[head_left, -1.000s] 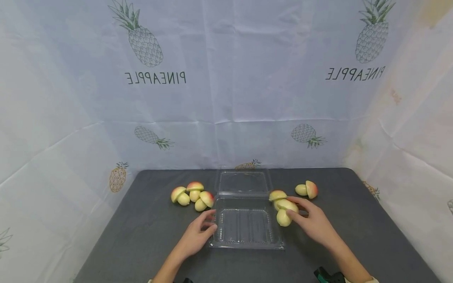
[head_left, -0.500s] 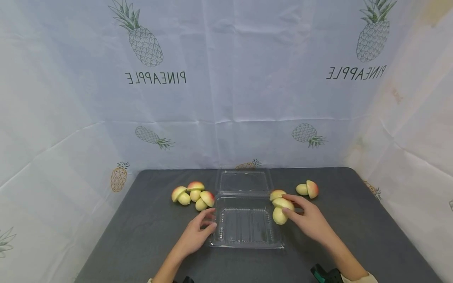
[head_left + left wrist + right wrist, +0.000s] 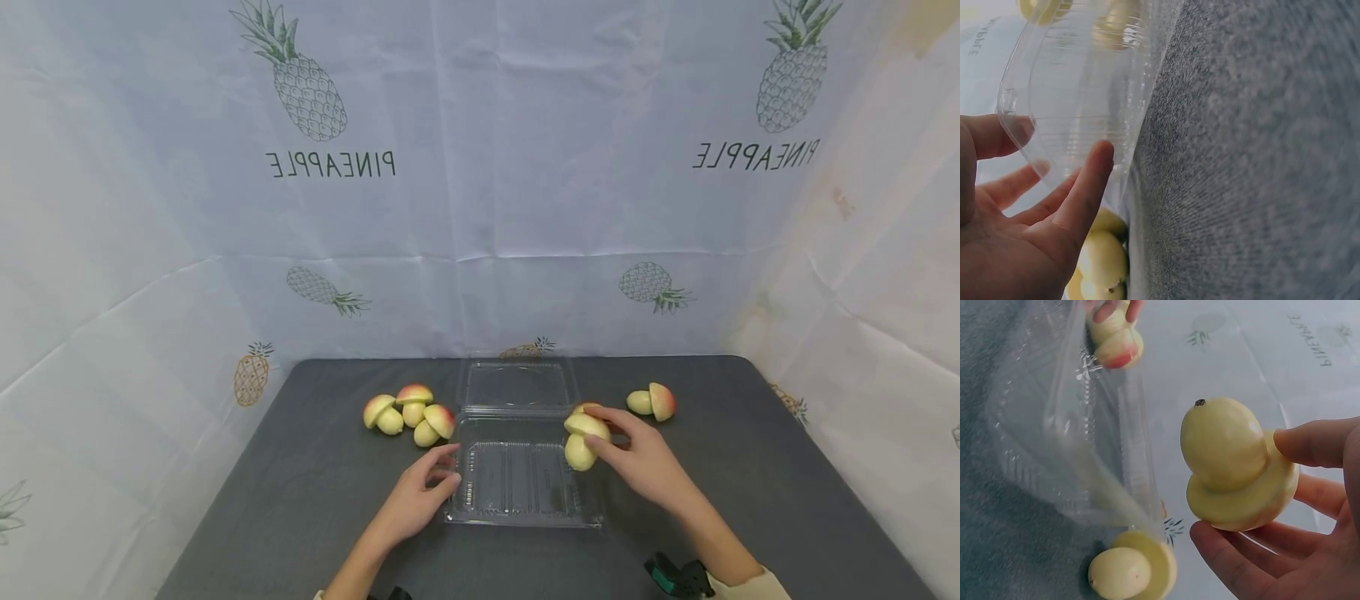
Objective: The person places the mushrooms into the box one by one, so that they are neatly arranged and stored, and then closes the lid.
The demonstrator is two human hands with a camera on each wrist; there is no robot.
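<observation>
My right hand [image 3: 648, 458] holds a pale yellow mushroom-shaped piece [image 3: 580, 452] over the right side of an open clear plastic box [image 3: 525, 523]. In the right wrist view, thumb and fingers pinch the cap of this mushroom-shaped piece [image 3: 1222, 447], and its rounded stem shows a small dark tip. My left hand [image 3: 411, 500] rests at the left wall of the box, fingers loosely extended; in the left wrist view its fingertips overlap the clear rim [image 3: 1007, 94]. A second mushroom-shaped piece [image 3: 1119, 574] lies at the box's right, mostly hidden behind my right hand in the head view.
Three mushroom-shaped pieces with red-tinted caps [image 3: 414, 395] cluster left of the box. Another mushroom-shaped piece [image 3: 660, 402] lies at the right rear. The clear lid [image 3: 517, 387] lies folded back behind the box. Pineapple-print cloth [image 3: 480, 208] surrounds the dark tabletop [image 3: 300, 517].
My right hand has moved left with the mushroom-shaped piece, from beside the box to over its right side. The left hand has stayed at the box's left wall.
</observation>
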